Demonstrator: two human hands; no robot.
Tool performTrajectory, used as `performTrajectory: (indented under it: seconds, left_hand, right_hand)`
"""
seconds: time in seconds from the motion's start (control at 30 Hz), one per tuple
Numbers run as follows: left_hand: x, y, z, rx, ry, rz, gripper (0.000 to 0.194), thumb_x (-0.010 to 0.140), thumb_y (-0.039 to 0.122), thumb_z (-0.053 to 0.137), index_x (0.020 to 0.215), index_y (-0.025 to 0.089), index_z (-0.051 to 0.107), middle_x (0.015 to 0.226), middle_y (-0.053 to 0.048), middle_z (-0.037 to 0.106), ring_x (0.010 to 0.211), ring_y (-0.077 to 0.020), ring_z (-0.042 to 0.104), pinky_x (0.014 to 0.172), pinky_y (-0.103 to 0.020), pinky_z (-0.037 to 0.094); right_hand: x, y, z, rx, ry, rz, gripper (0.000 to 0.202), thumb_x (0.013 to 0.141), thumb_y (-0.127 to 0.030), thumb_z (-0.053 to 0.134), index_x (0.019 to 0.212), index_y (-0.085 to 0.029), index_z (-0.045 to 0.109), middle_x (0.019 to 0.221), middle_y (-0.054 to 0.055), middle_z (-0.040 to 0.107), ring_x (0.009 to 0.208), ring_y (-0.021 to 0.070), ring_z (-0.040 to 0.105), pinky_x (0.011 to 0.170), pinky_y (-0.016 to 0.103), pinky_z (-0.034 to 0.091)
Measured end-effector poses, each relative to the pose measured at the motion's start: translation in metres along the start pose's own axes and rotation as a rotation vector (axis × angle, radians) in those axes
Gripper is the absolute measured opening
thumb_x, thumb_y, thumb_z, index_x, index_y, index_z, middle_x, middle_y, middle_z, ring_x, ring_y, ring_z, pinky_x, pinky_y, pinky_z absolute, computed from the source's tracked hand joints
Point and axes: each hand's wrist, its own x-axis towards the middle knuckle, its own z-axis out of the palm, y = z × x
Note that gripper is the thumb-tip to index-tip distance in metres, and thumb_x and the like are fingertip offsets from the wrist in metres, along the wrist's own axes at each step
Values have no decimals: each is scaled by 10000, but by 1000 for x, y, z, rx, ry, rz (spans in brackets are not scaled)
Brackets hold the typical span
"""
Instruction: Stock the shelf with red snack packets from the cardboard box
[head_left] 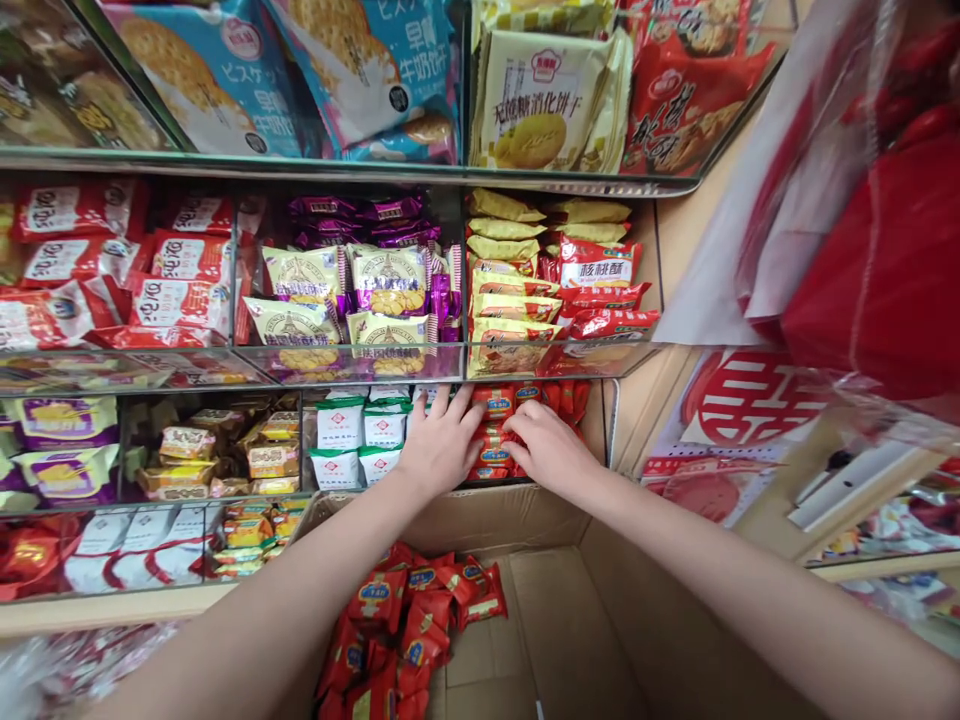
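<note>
My left hand (442,440) reaches into the lower shelf bin with its fingers apart, at the border between white-and-green packets (339,428) and small red snack packets (495,404). Its fingertips touch the left side of the red stack. From the other side my right hand (551,447) bends its fingers against the front of the same stack, closed on a red snack packet that it partly covers. Below both hands stands an open cardboard box (540,610), and more red snack packets (379,597) with blue labels lie loose in its left part.
Clear dividers and a shelf lip (360,362) run above my hands. Yellow and red walnut-cookie packets (600,265) fill the bin overhead. At right hang a red bag in clear plastic (885,250) and a red paper cut-out (754,395). Several other snack bins lie left.
</note>
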Motion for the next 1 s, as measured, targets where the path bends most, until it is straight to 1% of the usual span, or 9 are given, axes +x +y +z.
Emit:
performTrajectory:
  seconds: [0.1,0.2,0.37,0.47,0.53,0.63,0.8,0.87,1.0]
  left_hand:
    - [-2,-3,4,-35,-23,15,456,794,341,463,1234,224,436,1382,-103,326,1237,-339,255,929,-516,297]
    - [-4,-7,12,-82,-34,48,454,812,348,433,1251,234,422,1414,-91,275,1266,-335,213,930,-501,303]
    - [-7,-14,23,-141,5,86,440,829,335,406,1257,233,427,1434,-83,246,1287,-334,179,950,-498,286]
    - [-7,-17,26,-165,28,88,444,833,334,401,1266,235,423,1429,-79,261,1283,-336,193,949,-493,292]
    - [-7,-18,27,-176,36,87,448,836,337,397,1273,239,415,1427,-72,270,1280,-332,204,948,-492,295]
    - [-8,-19,29,-188,44,87,442,837,331,400,1268,238,424,1428,-68,272,1278,-328,216,948,-490,299]
    - [-10,-22,29,-211,30,87,416,833,302,419,1242,241,455,1426,-74,279,1292,-316,195,944,-480,317]
    - [-11,-22,27,-225,5,90,441,809,305,459,1244,234,450,1434,-83,255,1299,-323,177,943,-487,319]
    - [-14,-21,22,-264,-10,98,476,772,252,489,1242,196,442,1443,-97,224,1307,-317,159,968,-484,302]
  right_hand:
    - [-29,-30,-2,114,-116,-207,184,844,-215,431,805,-149,598,807,64,560,774,163,517,720,283,423]
    - [-57,-60,20,125,-426,-394,180,826,-241,457,802,-141,606,751,69,589,696,175,539,633,291,443]
    - [-69,-69,94,2,-608,-260,413,682,-330,644,1020,-111,556,938,147,608,820,262,573,637,340,466]
    - [-61,-56,117,-19,-671,-265,271,733,-188,541,987,-96,557,848,142,647,733,242,604,589,316,460]
    - [-54,-49,110,6,-625,-281,227,732,-134,472,930,-82,571,802,146,656,692,241,611,573,319,452]
    - [-41,-44,71,190,-560,-188,213,711,-185,485,874,-100,592,773,125,659,664,230,604,567,315,445]
    - [-13,-31,1,967,-464,114,182,733,-195,492,894,-147,563,821,30,631,681,126,570,573,234,455]
    - [-6,-21,-9,1163,-387,249,187,742,-231,512,905,-146,546,834,27,621,684,112,570,560,227,465]
    - [-2,0,-2,1213,-259,397,199,724,-263,562,889,-155,533,826,17,629,709,107,592,592,231,481]
